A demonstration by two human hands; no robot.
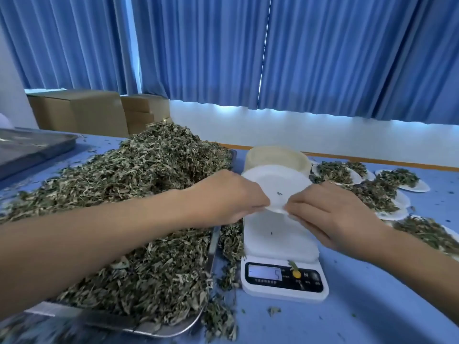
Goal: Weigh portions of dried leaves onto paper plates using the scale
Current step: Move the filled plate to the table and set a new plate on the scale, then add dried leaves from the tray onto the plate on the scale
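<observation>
An almost empty white paper plate (278, 183) is held tilted above the white digital scale (282, 244). My left hand (231, 197) pinches its near left rim and my right hand (330, 214) pinches its near right rim. The scale's platform holds a few leaf crumbs, and its display (265, 272) is lit. A big heap of dried green leaves (149, 175) fills a metal tray (159, 327) on the left. A stack of paper plates (278, 156) stands just behind the scale.
Several paper plates with leaf portions (372, 187) lie to the right of the scale. Another metal tray (32, 147) sits at the far left. Cardboard boxes (82, 112) and blue curtains stand behind the blue table (372, 306). Loose leaves (228, 247) lie between tray and scale.
</observation>
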